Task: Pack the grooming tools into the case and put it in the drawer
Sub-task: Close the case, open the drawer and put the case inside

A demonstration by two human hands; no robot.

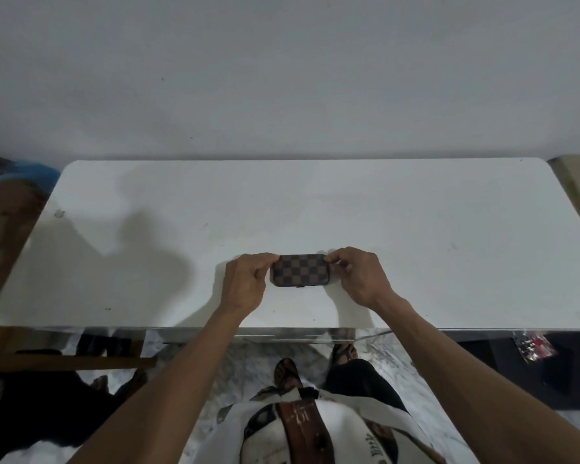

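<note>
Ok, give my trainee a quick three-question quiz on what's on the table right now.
1. True or false: the checkered case lies open on the white table.
2. How many hands touch the case? A) none B) one C) both
3. Fill in: no loose grooming tools show on the ____.

Key
1. False: it looks closed, with its checkered face up.
2. C: the left hand holds its left end and the right hand its right end, fingers pinching the far corners.
3. table
</note>
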